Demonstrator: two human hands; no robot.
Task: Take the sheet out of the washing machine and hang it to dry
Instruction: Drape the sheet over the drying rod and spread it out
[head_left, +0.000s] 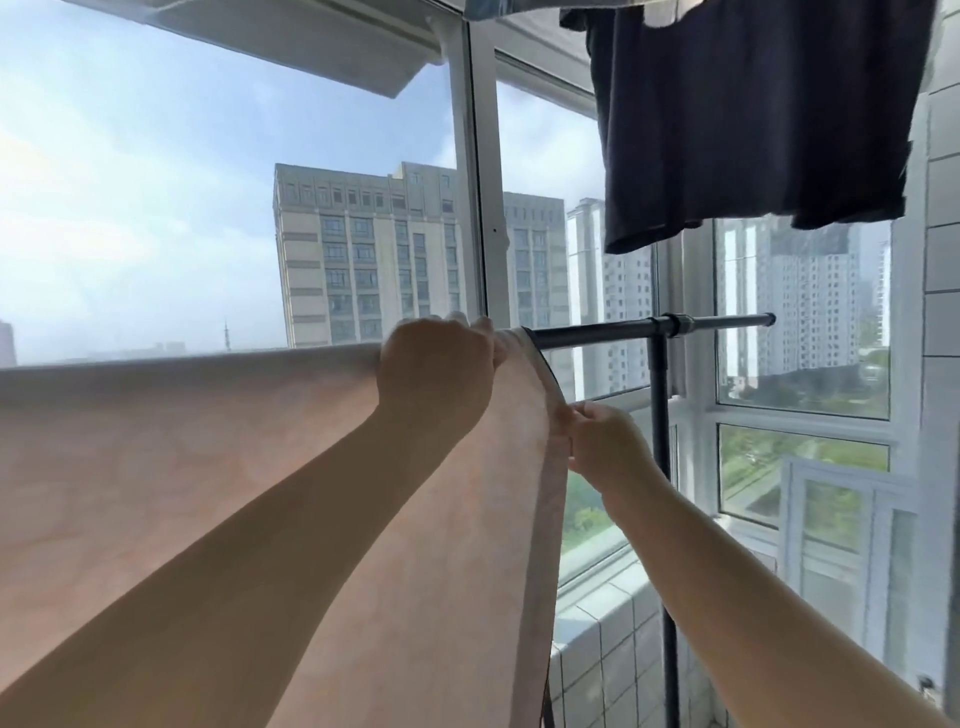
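Sheet (208, 467) draped over the dark rail (597, 332), filling lower left of frame. Your left hand (436, 374) grips its top fold at centre; your right hand (602, 441) pinches its side edge just below.

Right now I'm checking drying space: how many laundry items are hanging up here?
2 visible: the pink sheet draped over the black rail, and a dark garment hanging overhead at upper right. More may hang out of frame.
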